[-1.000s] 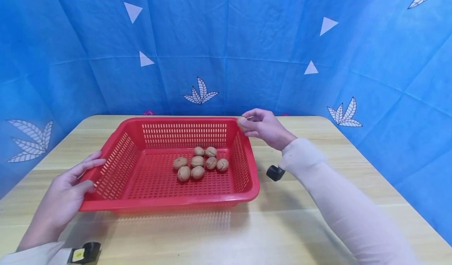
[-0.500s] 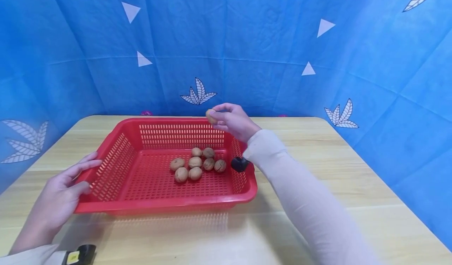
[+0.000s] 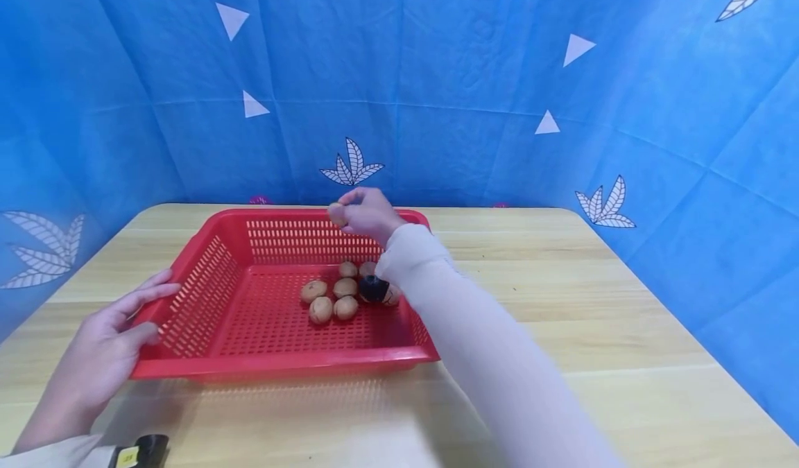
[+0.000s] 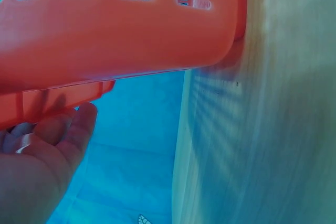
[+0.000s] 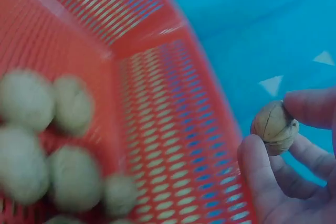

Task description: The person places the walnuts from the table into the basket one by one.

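A walnut (image 5: 275, 127) is pinched between the thumb and fingertips of my right hand (image 3: 370, 215). This hand is above the far wall of a red plastic basket (image 3: 281, 367), toward its middle. Several more walnuts (image 3: 321, 310) lie on the basket floor, right of its middle; my right sleeve and wrist camera hide part of them. My left hand (image 3: 102, 350) grips the basket's left rim, with thumb and fingers at the edge. In the left wrist view, fingers (image 4: 79, 129) show against the underside of the rim.
The basket stands on a light wooden table (image 3: 530, 281). Behind it hangs a blue cloth (image 3: 462, 73) with white leaf and triangle prints. A black wrist camera (image 3: 150, 449) sits on the left wrist.
My right hand has moved left with the walnut, from the basket's right rim to above the far wall's middle. The left hand keeps its place on the left rim.
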The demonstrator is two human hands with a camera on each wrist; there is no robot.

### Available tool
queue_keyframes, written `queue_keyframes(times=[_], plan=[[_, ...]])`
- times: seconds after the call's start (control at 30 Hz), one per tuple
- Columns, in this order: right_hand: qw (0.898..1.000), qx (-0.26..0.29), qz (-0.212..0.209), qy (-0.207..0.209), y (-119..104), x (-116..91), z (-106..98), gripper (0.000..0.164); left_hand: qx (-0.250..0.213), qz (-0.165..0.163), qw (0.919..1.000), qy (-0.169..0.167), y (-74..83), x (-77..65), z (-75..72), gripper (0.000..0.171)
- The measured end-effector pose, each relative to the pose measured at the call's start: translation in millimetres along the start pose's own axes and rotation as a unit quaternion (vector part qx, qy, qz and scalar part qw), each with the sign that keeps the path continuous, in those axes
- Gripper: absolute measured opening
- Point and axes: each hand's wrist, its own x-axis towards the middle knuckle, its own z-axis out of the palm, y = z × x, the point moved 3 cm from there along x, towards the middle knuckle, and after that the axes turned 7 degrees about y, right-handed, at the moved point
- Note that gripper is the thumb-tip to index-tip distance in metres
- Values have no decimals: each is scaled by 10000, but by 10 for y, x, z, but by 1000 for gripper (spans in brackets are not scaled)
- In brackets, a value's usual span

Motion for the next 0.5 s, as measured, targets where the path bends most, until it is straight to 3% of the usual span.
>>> queue_keyframes(times=[0.1,0.2,0.33,0.47,0.5], plan=[[9918,-1274,-18,-55,127,26,73,23,46,36,10000,16,4,-6,-9,59],[9777,-2095,50,-146,243,55,136,22,41,26,10000,10,8,-9,-10,59],[9801,-1902,491,-273,307,14,219,23,42,22,10000,7,18,-4,-11,60],[9862,-1198,1112,-273,183,-298,273,25,122,110,9999,34,20,-2,-19,60],[9835,-1558,811,-440,155,-322,299,24,117,125,9998,35,18,-3,-18,60]])
